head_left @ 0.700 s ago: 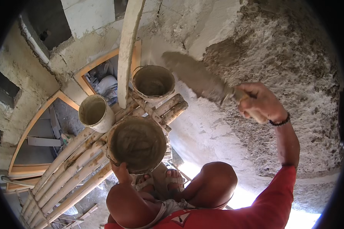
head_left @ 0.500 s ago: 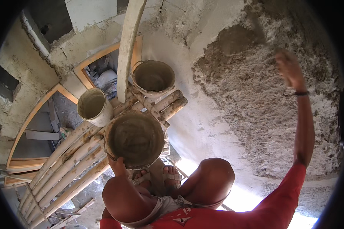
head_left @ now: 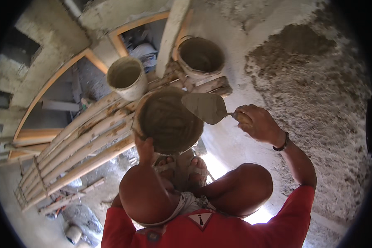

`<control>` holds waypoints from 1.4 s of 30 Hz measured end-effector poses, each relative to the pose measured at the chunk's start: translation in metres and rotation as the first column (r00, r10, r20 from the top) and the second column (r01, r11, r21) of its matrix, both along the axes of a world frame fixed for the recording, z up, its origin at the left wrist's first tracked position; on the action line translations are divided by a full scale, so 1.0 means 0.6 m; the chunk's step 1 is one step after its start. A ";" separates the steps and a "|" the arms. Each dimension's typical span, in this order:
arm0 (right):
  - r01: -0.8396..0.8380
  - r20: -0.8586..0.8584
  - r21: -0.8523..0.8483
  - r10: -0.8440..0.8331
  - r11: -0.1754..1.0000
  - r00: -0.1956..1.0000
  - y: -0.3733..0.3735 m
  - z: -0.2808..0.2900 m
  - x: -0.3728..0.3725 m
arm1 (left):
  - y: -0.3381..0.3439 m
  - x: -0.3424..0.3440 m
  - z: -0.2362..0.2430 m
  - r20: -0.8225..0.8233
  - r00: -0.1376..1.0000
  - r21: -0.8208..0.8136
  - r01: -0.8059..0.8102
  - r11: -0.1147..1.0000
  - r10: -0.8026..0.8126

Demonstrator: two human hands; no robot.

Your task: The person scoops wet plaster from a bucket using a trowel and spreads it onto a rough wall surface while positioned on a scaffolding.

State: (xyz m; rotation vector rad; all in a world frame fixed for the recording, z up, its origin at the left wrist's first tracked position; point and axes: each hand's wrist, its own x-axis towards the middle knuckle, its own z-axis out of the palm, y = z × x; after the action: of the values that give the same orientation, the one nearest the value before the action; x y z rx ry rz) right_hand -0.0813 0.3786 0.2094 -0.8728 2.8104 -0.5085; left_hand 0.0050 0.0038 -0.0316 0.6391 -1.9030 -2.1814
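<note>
Mortar lines the large bucket (head_left: 138, 115) in front of my crouched legs and sandalled feet. My left hand (head_left: 145, 146) is closed on the near left part of its rim or handle. My right hand (head_left: 254, 124) grips the handle of a mortar-coated trowel (head_left: 204, 107), whose blade is over the bucket’s right side. A white bucket (head_left: 134, 91) and a darker one (head_left: 200, 71) stand just beyond. To my right, the rough wall (head_left: 301, 107) carries a dark, wet-looking patch (head_left: 301, 39) near the top of the view.
Wooden poles (head_left: 78, 146) run diagonally beneath the buckets, with rubble lower down. A pale upright beam (head_left: 171, 33) rises behind the buckets. Arched orange timber frames (head_left: 58, 78) surround openings in the left wall. A bag (head_left: 144, 51) lies beyond one opening.
My right hand and trowel swept up along the wall, blurred, and have since come down and left to the bucket. My left hand stays on the bucket. The view has shifted.
</note>
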 end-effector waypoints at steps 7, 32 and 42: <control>-0.066 -0.147 0.446 0.146 0.892 0.978 -0.150 -0.122 -0.030 | 0.038 -0.006 0.118 0.139 0.990 0.105 -0.020 0.994 0.005; 0.217 0.413 -0.087 -0.163 0.972 0.896 -0.077 -0.137 0.039 | 0.009 -0.003 0.060 0.101 0.991 0.169 0.073 0.983 -0.091; 0.641 0.772 -0.239 -0.258 0.729 0.581 0.122 -0.044 0.015 | -0.002 -0.002 0.072 0.114 0.991 0.248 0.045 0.968 -0.075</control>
State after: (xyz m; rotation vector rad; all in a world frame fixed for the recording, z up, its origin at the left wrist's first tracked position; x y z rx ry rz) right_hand -0.0725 0.4519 0.1829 0.1151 2.1348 -1.3673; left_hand 0.0039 0.0023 0.0116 0.7825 -1.7425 -2.4949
